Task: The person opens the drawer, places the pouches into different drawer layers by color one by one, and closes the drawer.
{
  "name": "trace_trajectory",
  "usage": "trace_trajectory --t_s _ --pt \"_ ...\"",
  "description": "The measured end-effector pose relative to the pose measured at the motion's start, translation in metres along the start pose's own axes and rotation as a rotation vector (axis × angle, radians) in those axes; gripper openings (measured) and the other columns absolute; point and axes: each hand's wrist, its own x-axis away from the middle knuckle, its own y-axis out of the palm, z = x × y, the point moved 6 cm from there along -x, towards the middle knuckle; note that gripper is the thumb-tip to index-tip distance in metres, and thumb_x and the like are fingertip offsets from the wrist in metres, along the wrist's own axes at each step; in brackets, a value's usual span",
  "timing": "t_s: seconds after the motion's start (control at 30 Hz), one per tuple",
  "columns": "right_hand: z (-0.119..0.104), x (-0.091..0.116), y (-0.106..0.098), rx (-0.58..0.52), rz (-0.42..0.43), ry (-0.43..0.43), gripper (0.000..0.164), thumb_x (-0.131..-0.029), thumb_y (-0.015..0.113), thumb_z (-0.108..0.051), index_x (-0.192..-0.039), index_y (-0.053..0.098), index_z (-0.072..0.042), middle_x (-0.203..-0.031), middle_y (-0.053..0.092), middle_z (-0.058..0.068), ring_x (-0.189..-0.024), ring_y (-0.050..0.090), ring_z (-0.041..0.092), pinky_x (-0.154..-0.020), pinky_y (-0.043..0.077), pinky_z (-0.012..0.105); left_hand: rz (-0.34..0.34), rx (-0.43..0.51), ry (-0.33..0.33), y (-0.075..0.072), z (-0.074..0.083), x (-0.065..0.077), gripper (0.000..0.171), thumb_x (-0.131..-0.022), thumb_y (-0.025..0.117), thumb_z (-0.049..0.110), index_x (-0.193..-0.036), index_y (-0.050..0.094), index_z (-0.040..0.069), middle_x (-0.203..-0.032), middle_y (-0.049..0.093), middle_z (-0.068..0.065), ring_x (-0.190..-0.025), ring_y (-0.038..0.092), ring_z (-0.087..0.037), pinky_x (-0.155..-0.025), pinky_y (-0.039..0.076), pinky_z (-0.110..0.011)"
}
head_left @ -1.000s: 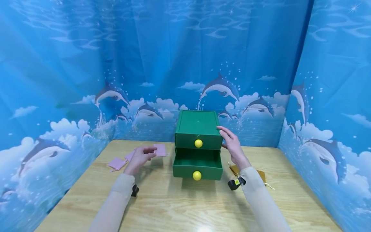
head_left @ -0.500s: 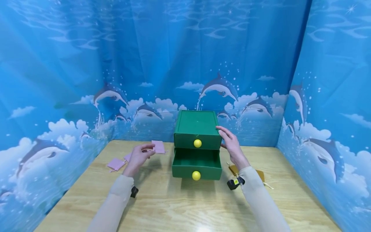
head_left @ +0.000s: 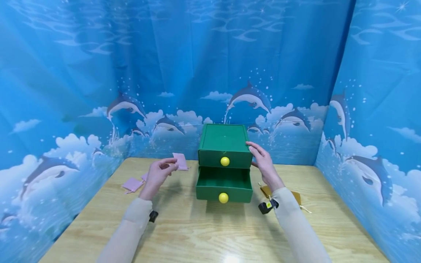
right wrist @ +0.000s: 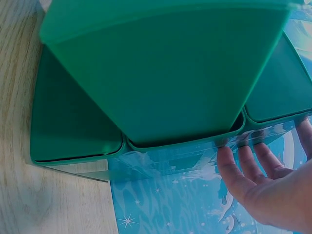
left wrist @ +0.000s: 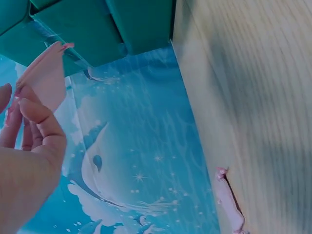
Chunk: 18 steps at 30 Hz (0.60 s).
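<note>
My left hand (head_left: 158, 177) pinches a small pink drawstring pouch (head_left: 180, 161) by one edge, to the left of a green drawer cabinet (head_left: 225, 137). In the left wrist view the pouch (left wrist: 48, 80) stands raised from the fingers, overlapping the cabinet. A pulled-out drawer (head_left: 207, 193) with a yellow knob (head_left: 223, 198) juts from the cabinet below the closed top drawer (head_left: 210, 159). My right hand (head_left: 264, 166) rests against the cabinet's right side near the upper front corner; the right wrist view shows its extended fingertips (right wrist: 225, 155) at the side wall.
Pink pouches (head_left: 132, 184) lie on the wooden table (head_left: 197, 233) at the left, partly behind the left hand. Ochre pouches (head_left: 296, 198) lie at the right, partly covered by the right forearm. A blue dolphin-print curtain (head_left: 184, 73) encloses the table's back and sides.
The pink pouch in my left hand has tilted more upright and risen slightly, with the fingers drawing closer together on it. My right hand stays against the cabinet.
</note>
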Motion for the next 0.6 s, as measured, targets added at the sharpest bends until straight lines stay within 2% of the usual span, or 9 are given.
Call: trace_trajectory --t_s 0.07,0.3,0.47,0.6 --pt "-0.001 0.001 0.0 -0.004 -0.003 -0.002 0.053 -0.102 0.045 -0.047 -0.148 0.044 -0.022 -0.16 0.029 -0.001 -0.146 0.03 0.029 -0.112 0.032 0.06 0.012 -0.008 0.032 0.002 0.005 0.002 0.034 -0.089 0.075 0.022 -0.118 0.071 0.005 -0.092 0.073 -0.003 -0.071 0.061 -0.007 -0.062 0.05 -0.023" --pt "-0.001 0.002 0.0 -0.001 0.002 0.005 0.053 -0.102 0.045 -0.047 -0.149 0.043 -0.022 -0.161 0.029 -0.001 -0.146 0.029 0.028 -0.112 0.032 0.06 0.016 -0.012 0.122 0.007 0.02 0.005 0.032 -0.087 0.076 0.018 -0.116 0.071 0.004 -0.105 0.07 -0.017 -0.077 0.064 -0.007 -0.065 0.054 -0.024" --pt "0.001 0.002 -0.001 0.001 0.009 0.003 0.053 -0.101 0.046 -0.049 -0.148 0.045 -0.023 -0.16 0.03 -0.001 -0.146 0.03 0.029 -0.112 0.033 0.06 -0.002 -0.003 0.178 0.01 0.03 0.01 0.03 -0.088 0.074 0.014 -0.115 0.071 0.002 -0.109 0.069 -0.016 -0.08 0.065 -0.007 -0.065 0.054 -0.023" --pt "0.001 0.001 -0.001 -0.004 0.006 -0.004 0.054 -0.101 0.047 -0.049 -0.148 0.045 -0.022 -0.16 0.03 0.0 -0.146 0.03 0.028 -0.112 0.033 0.06 0.011 0.024 0.218 0.009 0.039 0.014 0.029 -0.088 0.074 0.01 -0.115 0.07 0.0 -0.107 0.069 -0.016 -0.08 0.064 -0.007 -0.064 0.053 -0.02"
